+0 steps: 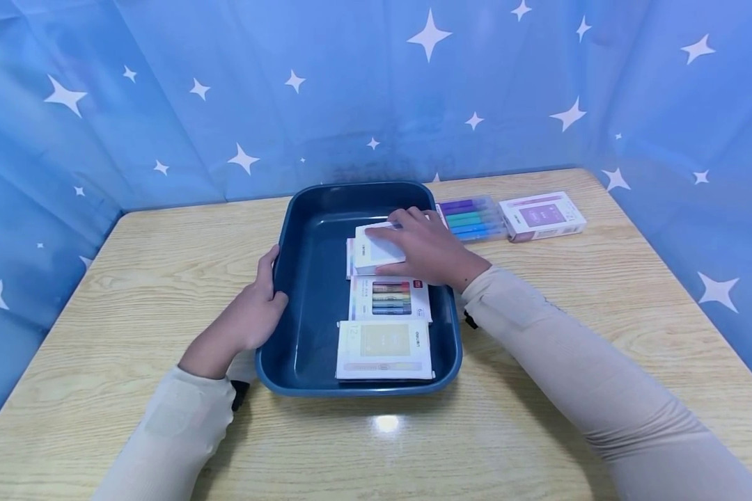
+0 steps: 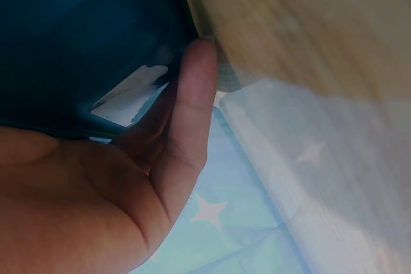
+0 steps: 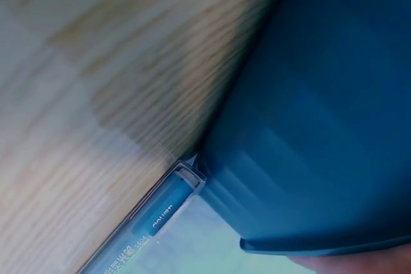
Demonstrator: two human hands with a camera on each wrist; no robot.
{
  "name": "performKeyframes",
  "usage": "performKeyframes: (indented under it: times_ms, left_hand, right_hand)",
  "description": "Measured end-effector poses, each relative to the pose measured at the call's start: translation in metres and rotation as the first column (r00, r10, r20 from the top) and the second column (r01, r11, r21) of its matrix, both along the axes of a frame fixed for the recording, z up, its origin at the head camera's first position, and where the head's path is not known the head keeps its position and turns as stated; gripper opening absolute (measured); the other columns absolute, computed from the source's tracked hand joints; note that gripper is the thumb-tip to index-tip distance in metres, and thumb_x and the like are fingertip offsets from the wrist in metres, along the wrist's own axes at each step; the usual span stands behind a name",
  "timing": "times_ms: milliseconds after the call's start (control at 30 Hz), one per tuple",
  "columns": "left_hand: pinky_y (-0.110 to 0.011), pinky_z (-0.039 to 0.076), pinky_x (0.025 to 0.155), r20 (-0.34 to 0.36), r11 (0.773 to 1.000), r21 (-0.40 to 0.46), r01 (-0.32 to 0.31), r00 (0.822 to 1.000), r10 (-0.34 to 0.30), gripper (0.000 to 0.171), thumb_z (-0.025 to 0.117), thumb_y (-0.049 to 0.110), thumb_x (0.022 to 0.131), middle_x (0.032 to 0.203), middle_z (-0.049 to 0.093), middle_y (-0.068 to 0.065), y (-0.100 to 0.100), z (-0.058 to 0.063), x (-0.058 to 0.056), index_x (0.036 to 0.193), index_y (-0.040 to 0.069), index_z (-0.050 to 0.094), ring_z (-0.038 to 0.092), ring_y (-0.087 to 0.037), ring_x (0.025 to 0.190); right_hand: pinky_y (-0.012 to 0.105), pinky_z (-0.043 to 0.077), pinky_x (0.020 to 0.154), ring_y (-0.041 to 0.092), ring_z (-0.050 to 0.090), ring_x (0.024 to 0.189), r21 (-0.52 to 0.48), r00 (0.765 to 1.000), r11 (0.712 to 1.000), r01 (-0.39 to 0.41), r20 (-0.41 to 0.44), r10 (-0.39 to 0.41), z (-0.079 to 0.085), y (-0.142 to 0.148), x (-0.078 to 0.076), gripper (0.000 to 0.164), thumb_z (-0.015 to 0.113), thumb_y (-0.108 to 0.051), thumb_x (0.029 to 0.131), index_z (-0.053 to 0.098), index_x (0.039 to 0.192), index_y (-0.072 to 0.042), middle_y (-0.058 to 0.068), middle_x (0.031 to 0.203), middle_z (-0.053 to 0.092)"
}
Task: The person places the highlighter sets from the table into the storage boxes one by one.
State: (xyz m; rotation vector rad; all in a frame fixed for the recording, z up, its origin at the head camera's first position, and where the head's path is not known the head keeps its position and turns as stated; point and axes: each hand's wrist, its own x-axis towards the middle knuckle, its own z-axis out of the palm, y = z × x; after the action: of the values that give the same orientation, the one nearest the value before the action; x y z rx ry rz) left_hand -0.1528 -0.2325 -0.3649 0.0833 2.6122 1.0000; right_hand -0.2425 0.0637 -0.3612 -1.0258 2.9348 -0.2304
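Note:
A dark blue tray [image 1: 313, 299] stands on the table. At its left side my left hand [image 1: 251, 313] holds the rim, the thumb over the edge and the fingers along the outer wall. My right hand [image 1: 429, 247] reaches over the right rim and grips a small white box [image 1: 376, 249] from above. Under that box the edge of another white box [image 1: 349, 257] with a coloured stripe shows. Nearer in the tray lie a white box with a window of coloured sticks [image 1: 391, 299] and a white box with a pale yellow panel [image 1: 385, 350]. My right fingertips are partly hidden.
Against the tray's right side lies a clear pack of purple, green and blue pens [image 1: 470, 219]. Next to it is a white box with a purple panel [image 1: 542, 216]. A blue star-patterned curtain [image 1: 351, 90] hangs behind the wooden table [image 1: 182, 271].

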Motion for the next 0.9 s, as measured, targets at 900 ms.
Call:
performKeyframes:
  times_ms: [900]
  left_hand:
    - [-0.046, 0.060, 0.077, -0.009, 1.000, 0.003, 0.006, 1.000, -0.006, 0.073, 0.027, 0.016, 0.102, 0.148, 0.039, -0.037, -0.0004, -0.0002, -0.0004, 0.159, 0.026, -0.019, 0.070, -0.035, 0.101]
  right_hand:
    - [0.055, 0.031, 0.119, 0.029, 0.042, 0.142, 0.059, 0.998, 0.998, 0.007, 0.066, -0.010, -0.0012, -0.0010, -0.0021, 0.070, 0.060, -0.062, 0.091, 0.045, 0.152, -0.030, 0.008, 0.153, 0.047]
